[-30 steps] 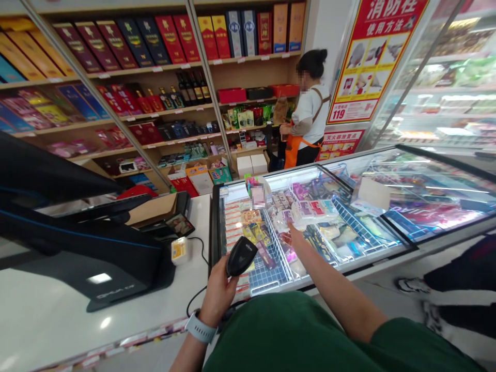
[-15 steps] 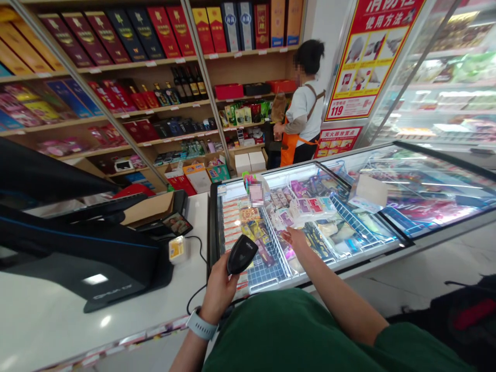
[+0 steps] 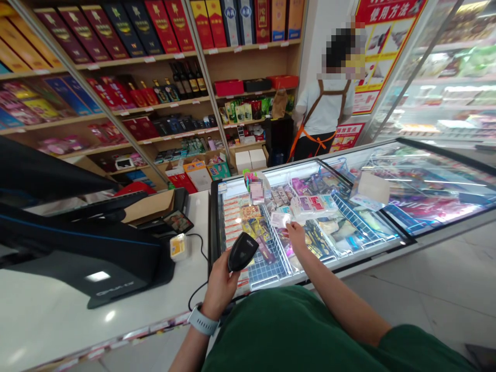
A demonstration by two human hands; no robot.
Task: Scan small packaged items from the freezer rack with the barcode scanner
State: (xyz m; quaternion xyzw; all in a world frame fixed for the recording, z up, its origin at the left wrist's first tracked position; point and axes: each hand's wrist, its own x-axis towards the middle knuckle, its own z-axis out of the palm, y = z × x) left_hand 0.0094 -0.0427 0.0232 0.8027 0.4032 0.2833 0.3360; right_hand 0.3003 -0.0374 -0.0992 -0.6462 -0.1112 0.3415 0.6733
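Note:
Gripped in my left hand (image 3: 221, 283) is a black handheld scanner (image 3: 242, 252), over the left end of the glass-topped freezer (image 3: 321, 274). A cable runs near my wrist towards the counter. My right hand (image 3: 295, 235) is over the freezer, its fingers drawn together at the edge of a small white packet (image 3: 279, 219). Beside that packet sit several white packs with purple and red labels (image 3: 315, 204). Wire baskets and bagged goods show beneath the glass around both hands.
To the left, a white counter (image 3: 155, 320) carries a black register (image 3: 116, 258) and a small yellow-and-white box (image 3: 178, 247). Behind the freezer, a person in an orange-strapped apron (image 3: 323, 111) stands by shelves of boxed bottles. A cardboard piece (image 3: 372, 190) lies on the freezer.
The small white packet now shows at my right hand's fingers, which have closed together. The person behind has moved right and turned away, and the brown bag stands on the black stand. My left hand has barely moved.

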